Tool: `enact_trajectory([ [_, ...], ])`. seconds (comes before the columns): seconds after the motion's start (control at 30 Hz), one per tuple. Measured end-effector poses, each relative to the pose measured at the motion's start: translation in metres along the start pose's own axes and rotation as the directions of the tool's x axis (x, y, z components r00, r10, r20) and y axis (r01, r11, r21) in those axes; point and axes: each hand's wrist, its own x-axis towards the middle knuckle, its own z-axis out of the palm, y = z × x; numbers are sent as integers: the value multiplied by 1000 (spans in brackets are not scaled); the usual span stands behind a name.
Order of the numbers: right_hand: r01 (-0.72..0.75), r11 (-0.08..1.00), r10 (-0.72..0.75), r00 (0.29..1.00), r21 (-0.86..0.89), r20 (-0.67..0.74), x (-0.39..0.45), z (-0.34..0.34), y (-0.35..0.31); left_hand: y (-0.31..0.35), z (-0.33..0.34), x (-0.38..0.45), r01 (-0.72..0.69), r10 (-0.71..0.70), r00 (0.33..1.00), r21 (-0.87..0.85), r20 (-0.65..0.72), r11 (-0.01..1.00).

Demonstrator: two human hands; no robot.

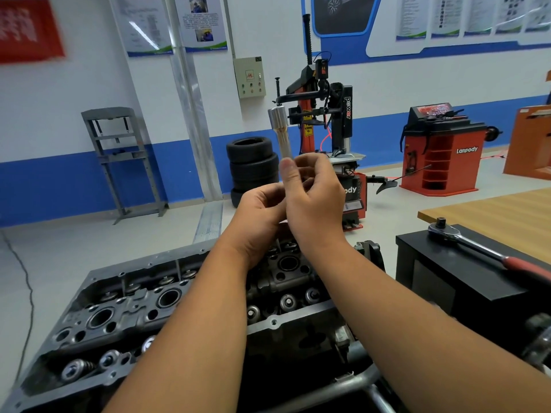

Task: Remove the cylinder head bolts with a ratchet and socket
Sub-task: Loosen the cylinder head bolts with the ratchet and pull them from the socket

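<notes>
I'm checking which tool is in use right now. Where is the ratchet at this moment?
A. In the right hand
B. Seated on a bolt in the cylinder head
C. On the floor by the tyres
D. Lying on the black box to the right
D: the ratchet lies untouched on the black box, while both hands hold a long socket upright above the cylinder head.

Both forearms cross above the grey metal cylinder head (pixel 125 317), covering its middle and right part; its left half, with open bores and valve springs, lies uncovered from above. The left hand (pixel 259 210) and right hand (pixel 316 198) hold a long silver bolt (pixel 281 129) upright in open air over the head's far edge. To the right, a black box (pixel 447 281) stands close, the red-handled ratchet (pixel 489 251) lying across its top. A grey tubular stand rail (pixel 343 383) runs along the near right.
</notes>
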Motion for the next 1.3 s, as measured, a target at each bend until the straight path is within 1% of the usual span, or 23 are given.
enact_trajectory([
  [0.07,-12,1000,12,1000,4,1,-1,0,-1,-1,-2,1,0,6,996,62,-86,998],
  [0.13,2,1000,-2,1000,-17,7,0,1,-1,-1,-2,0,8,3,993,87,-120,996],
  [0.2,11,999,-11,1000,-47,3,1,2,0,-1,-2,-1,10,-4,998,82,-69,997],
  [0.27,-8,996,8,1000,-86,-3,2,3,2,1,1,-2,20,-21,1000,12,10,1000],
  [0.33,-28,997,28,1000,-72,-6,2,2,2,2,3,-2,25,-25,999,-9,34,1000],
  [0.43,-62,997,63,998,41,-14,1,2,0,2,2,-2,9,-7,1000,72,-28,997],
  [0.53,-47,998,46,999,30,12,-1,2,-1,0,0,-2,24,-15,995,90,-99,996],
  [0.6,-31,999,32,999,-16,22,-1,4,-1,0,0,-1,13,-10,998,54,-55,998],
  [0.7,-37,996,36,999,-78,-8,1,3,-1,2,0,-2,8,-6,997,-34,79,999],
  [0.77,-51,996,50,999,-68,-22,1,2,-1,2,0,-2,19,-15,995,-40,101,999],
  [0.83,-57,998,57,998,-37,-14,1,1,-1,2,0,-2,12,-11,998,-14,60,1000],
  [0.93,-65,997,66,998,27,-6,0,1,-2,0,-1,0,2,2,999,62,-55,998],
  [1.03,-55,998,55,998,30,-5,1,2,0,-2,-3,1,22,-11,991,83,-131,996],
  [1.1,-52,998,52,999,19,1,2,3,2,-2,-3,1,11,-5,994,51,-114,999],
  [1.2,-93,995,94,996,22,-5,4,4,4,3,0,0,5,-7,1000,-106,-13,994],
  [1.23,-110,994,110,994,27,-12,5,3,5,3,0,0,10,-11,1000,-123,-7,992],
  [1.3,-117,993,117,993,27,-11,6,2,6,2,1,0,-7,5,999,-63,-40,998],
])
